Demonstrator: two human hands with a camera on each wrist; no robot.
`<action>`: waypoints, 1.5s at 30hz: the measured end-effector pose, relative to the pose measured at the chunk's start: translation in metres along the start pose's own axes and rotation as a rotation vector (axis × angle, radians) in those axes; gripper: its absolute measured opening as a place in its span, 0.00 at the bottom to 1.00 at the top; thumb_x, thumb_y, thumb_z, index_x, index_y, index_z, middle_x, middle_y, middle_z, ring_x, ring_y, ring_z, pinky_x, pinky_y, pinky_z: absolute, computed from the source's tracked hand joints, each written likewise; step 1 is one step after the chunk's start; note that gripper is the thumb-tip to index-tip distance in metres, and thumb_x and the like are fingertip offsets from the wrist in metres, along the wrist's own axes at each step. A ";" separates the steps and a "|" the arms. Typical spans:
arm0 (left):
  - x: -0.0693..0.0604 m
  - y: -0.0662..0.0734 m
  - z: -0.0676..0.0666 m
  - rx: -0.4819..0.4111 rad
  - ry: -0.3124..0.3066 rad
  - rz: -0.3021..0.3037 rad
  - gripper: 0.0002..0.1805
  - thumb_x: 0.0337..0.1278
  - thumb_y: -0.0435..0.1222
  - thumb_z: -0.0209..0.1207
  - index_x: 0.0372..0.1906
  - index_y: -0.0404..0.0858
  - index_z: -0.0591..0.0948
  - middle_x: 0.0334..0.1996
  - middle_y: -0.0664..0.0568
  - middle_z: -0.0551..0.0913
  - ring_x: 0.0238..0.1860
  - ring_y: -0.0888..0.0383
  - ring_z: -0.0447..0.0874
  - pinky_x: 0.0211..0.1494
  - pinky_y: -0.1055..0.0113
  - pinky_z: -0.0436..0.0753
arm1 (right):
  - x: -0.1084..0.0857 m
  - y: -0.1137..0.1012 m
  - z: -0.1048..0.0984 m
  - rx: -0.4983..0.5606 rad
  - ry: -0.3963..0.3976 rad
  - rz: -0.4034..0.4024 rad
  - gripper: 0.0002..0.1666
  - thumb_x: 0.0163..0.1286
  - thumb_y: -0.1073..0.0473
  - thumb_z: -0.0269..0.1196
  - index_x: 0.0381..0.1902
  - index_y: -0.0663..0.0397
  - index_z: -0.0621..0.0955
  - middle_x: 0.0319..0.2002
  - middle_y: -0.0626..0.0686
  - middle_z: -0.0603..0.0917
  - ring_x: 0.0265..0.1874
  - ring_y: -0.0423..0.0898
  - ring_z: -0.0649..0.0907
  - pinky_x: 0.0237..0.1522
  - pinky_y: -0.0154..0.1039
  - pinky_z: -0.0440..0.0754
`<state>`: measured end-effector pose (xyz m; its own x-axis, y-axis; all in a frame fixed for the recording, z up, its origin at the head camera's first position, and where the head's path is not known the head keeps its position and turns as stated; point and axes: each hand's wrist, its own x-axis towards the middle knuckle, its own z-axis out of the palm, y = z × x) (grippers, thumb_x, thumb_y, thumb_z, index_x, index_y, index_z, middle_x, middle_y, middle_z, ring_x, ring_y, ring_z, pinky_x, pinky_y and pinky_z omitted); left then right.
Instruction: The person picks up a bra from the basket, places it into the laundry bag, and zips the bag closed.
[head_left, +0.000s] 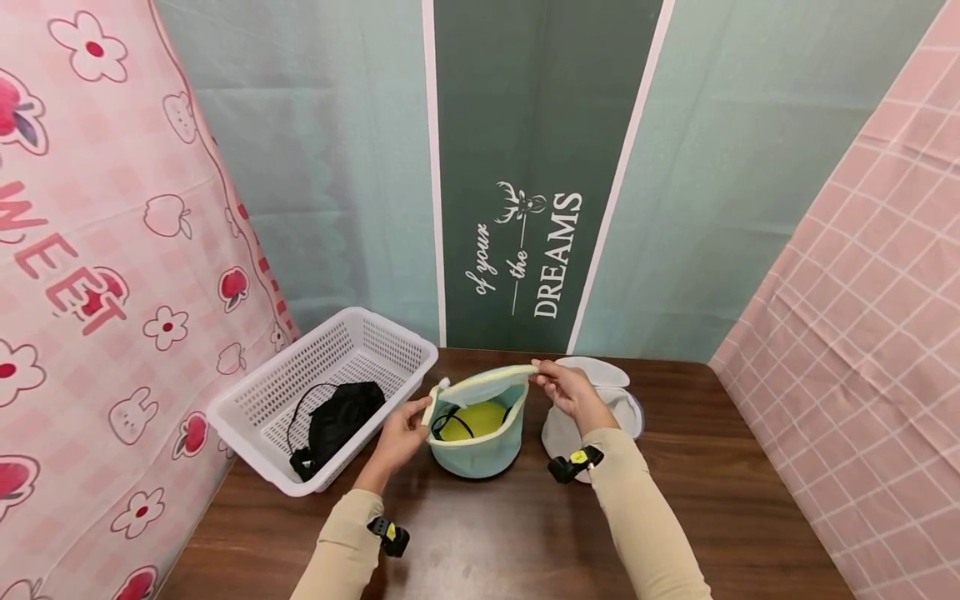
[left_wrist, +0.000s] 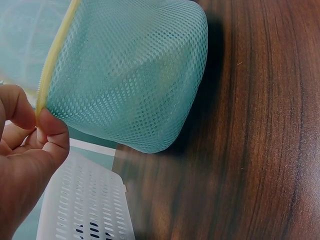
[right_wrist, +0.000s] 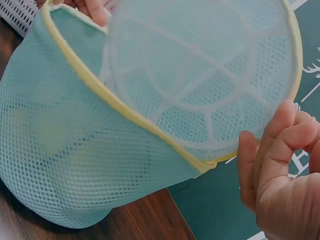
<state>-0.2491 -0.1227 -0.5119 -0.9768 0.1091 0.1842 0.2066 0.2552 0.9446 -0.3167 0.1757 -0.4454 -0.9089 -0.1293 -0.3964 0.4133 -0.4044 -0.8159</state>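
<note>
A blue-green mesh laundry bag [head_left: 476, 458] with yellow trim stands on the table, its round lid [head_left: 491, 385] partly raised. Inside the bag lies something yellow-green [head_left: 474, 422] with a thin black cord; its kind is unclear. My left hand [head_left: 401, 433] pinches the yellow zipper edge [left_wrist: 50, 65] at the bag's left side between thumb and fingers. On the other side, my right hand [head_left: 566, 387] holds the lid's right edge; the right wrist view has the fingers at the yellow rim [right_wrist: 298, 50]. Through the mesh, the contents appear only as pale yellow patches.
To the left stands a white perforated basket [head_left: 386, 346] holding a black item [head_left: 341, 421] with a cord. Beyond my right forearm is a grey-white bag [head_left: 561, 435] with its lid up. Printed curtains hang behind and along both sides of the wooden table [head_left: 480, 542].
</note>
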 end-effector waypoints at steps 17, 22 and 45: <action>-0.003 0.005 0.001 -0.022 -0.043 0.000 0.29 0.45 0.17 0.49 0.60 0.25 0.71 0.25 0.48 0.65 0.18 0.59 0.57 0.21 0.68 0.59 | -0.005 0.007 -0.015 -0.476 0.020 0.111 0.10 0.59 0.59 0.66 0.25 0.61 0.81 0.11 0.47 0.74 0.06 0.32 0.65 0.10 0.23 0.59; -0.001 0.001 0.002 -0.033 -0.038 -0.026 0.30 0.45 0.17 0.50 0.60 0.28 0.71 0.26 0.47 0.65 0.19 0.58 0.57 0.22 0.68 0.60 | -0.005 0.007 -0.018 -0.485 -0.013 0.149 0.09 0.60 0.62 0.64 0.23 0.61 0.80 0.11 0.48 0.72 0.06 0.33 0.62 0.10 0.24 0.57; -0.013 0.027 -0.002 -0.103 -0.100 -0.035 0.29 0.46 0.17 0.49 0.60 0.20 0.66 0.22 0.45 0.65 0.17 0.62 0.57 0.22 0.70 0.61 | -0.003 0.046 -0.012 -0.202 -0.078 -0.015 0.07 0.72 0.67 0.50 0.46 0.64 0.69 0.18 0.49 0.72 0.14 0.35 0.69 0.15 0.24 0.63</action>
<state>-0.2314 -0.1194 -0.4879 -0.9718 0.1983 0.1274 0.1605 0.1609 0.9738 -0.2941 0.1684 -0.4872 -0.9132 -0.1979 -0.3563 0.3955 -0.2186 -0.8921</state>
